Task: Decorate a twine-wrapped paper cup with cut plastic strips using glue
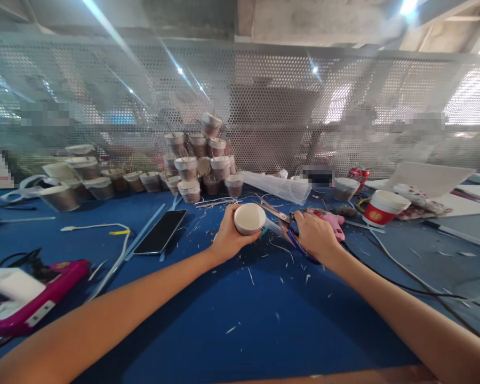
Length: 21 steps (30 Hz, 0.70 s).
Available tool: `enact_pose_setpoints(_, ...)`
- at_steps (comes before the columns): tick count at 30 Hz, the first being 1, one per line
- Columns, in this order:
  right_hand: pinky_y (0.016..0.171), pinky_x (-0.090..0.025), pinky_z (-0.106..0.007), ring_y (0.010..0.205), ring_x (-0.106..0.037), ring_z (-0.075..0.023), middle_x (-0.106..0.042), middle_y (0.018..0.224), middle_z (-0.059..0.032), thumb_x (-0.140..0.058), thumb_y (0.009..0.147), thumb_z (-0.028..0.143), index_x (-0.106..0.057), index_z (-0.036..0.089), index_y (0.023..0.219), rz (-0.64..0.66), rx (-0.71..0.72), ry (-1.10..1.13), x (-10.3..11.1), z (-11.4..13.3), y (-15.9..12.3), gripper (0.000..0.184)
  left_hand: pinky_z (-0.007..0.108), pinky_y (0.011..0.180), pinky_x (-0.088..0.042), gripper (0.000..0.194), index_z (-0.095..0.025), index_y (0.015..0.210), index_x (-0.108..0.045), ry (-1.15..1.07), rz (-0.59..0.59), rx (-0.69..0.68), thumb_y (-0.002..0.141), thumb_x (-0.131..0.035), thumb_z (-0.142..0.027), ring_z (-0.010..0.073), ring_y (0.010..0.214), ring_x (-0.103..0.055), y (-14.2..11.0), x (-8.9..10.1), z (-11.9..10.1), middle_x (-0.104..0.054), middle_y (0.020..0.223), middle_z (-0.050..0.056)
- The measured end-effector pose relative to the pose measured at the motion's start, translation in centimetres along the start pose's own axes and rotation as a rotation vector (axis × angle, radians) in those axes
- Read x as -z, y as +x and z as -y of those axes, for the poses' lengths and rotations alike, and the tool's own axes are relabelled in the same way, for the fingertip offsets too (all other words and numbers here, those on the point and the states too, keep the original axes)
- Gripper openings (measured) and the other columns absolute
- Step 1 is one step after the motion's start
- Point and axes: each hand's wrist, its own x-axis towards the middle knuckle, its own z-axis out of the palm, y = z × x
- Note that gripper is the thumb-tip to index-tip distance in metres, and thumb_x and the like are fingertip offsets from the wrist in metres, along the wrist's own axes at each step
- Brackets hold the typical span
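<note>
My left hand (227,234) is wrapped round a paper cup (249,220), its pale inside turned toward me. To the right, my right hand (316,236) grips a pair of scissors (280,214) with blue handles. The blades point up and left, spread apart beside the cup's rim; whether they touch it I cannot tell. Just behind my right hand lies a pink glue gun (336,224), partly covered by the fingers. Thin white scraps are scattered on the blue tabletop (240,330) around both hands.
Brown-wrapped cups with string handles (186,168) are piled at the back. A phone (160,233) and a magenta power strip (60,285) lie left. Clear sticks (280,186) lie behind. A red-and-white stack of cups (384,208) and cables (404,256) are right.
</note>
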Motion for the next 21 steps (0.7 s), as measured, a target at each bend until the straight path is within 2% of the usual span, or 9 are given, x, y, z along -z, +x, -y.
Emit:
enact_pose_setpoints(5, 0.069, -0.040, -0.030, 0.089, -0.057, -0.0243, -0.061, 0.090, -0.0142, -0.026, 0.084, 0.058, -0.051, 0.013, 0.099, 0.004, 0.036, 0.004, 0.14, -0.05, -0.04, 0.054, 0.036, 0.079, -0.044, 0.058, -0.022, 0.104, -0.038, 0.028, 0.018, -0.023, 0.057, -0.073, -0.025, 0.0188, 0.090, -0.051, -0.08, -0.07, -0.04, -0.048, 0.101, 0.004)
enact_pose_setpoints(15, 0.065, -0.039, -0.030, 0.083, -0.059, -0.0242, -0.062, 0.087, -0.0124, -0.025, 0.083, 0.061, -0.053, 0.016, 0.101, -0.003, 0.016, -0.019, 0.74, -0.26, -0.20, 0.056, 0.035, 0.072, -0.047, 0.056, -0.022, 0.100, -0.038, -0.090, 0.032, 0.020, 0.056, -0.073, -0.024, 0.0173, 0.083, -0.054, 0.00, -0.21, 0.06, -0.051, 0.093, 0.003)
enact_pose_setpoints(21, 0.060, -0.038, -0.028, 0.079, -0.060, -0.0238, -0.063, 0.083, -0.0112, -0.023, 0.082, 0.062, -0.055, 0.017, 0.096, -0.024, 0.028, -0.015, 0.61, -0.36, -0.15, 0.057, 0.036, 0.074, -0.047, 0.057, -0.022, 0.100, -0.038, -0.103, 0.053, 0.027, 0.055, -0.074, -0.022, 0.0175, 0.085, -0.053, 0.01, -0.11, 0.04, -0.051, 0.094, 0.003)
